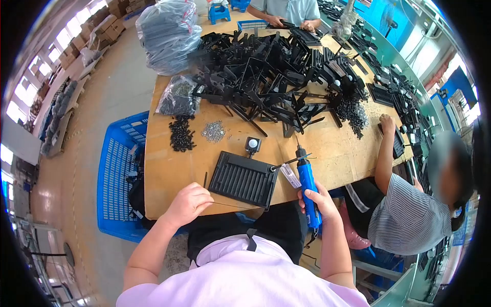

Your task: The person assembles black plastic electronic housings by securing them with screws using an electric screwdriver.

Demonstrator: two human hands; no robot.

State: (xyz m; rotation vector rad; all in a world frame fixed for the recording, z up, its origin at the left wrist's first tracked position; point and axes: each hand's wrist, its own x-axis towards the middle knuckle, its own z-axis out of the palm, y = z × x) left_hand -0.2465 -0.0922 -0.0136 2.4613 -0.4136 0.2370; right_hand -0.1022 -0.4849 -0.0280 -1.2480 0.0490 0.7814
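From the head camera, the left hand (188, 203) is closed on a thin black rod (230, 205) at the near edge of the table (169, 174). The right hand (318, 202) grips a blue electric screwdriver (307, 181) upright. The ribbed black housing (244, 178) lies flat between them

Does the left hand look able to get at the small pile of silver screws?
Probably yes: only bare tabletop lies between the left hand and the silver screws; the black panel sits to one side.

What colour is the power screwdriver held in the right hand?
The screwdriver in the right hand is blue; head view.
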